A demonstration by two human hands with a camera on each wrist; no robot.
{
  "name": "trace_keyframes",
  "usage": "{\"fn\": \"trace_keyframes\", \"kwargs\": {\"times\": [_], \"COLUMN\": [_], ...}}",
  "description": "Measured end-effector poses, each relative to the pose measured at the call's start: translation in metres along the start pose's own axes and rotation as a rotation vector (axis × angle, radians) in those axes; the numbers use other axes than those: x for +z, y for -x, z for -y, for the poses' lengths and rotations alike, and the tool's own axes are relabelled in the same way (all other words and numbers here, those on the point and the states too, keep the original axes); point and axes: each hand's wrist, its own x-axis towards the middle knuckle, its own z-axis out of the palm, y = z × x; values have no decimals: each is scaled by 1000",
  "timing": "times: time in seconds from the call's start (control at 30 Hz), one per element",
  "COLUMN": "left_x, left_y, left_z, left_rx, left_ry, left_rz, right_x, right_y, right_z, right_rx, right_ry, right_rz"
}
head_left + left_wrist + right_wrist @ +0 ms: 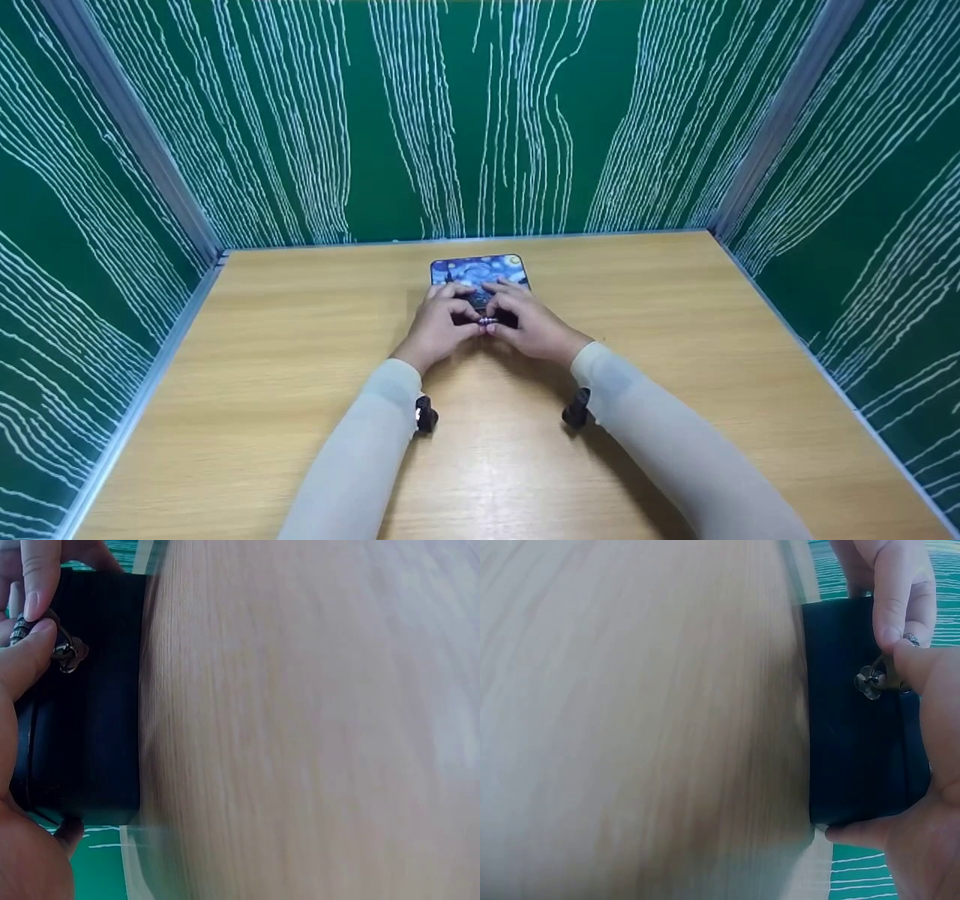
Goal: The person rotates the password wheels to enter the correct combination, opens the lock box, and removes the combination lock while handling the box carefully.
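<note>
A dark box (pixel 90 720) stands on the table, its lid (pixel 480 270) printed with a blue swirling night-sky picture. On its front is a metal clasp (pixel 870 681), and a small combination padlock (pixel 487 321) with ridged dials hangs from it. My left hand (pixel 441 324) pinches one end of the padlock between thumb and curled finger. From the other side my right hand (pixel 531 324) pinches it as well, the two thumbs close together. Other fingers of both hands rest on the box's lid and sides. Fingers cover much of the padlock, and its digits cannot be read.
The box stands toward the far side of a light wooden table (pixel 300 315). Green panels (pixel 397 195) with white wavy lines rise at the back and both sides, joined by grey corner posts (pixel 780 112). Each sleeve carries a small black wrist camera (pixel 426 414).
</note>
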Motion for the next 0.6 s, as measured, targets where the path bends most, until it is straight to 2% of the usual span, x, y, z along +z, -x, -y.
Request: {"fn": "trace_keyframes", "kwargs": {"times": [0.2,0.6], "left_x": [-1,-1], "left_y": [1,1], "left_z": [-1,-2], "left_rx": [19,7], "left_ry": [-8,4], "left_rz": [-4,-11], "right_x": [-1,-1], "right_y": [0,0], "right_z": [1,1], "right_rx": [1,12], "right_ry": [2,-4], "right_rz": [1,2]}}
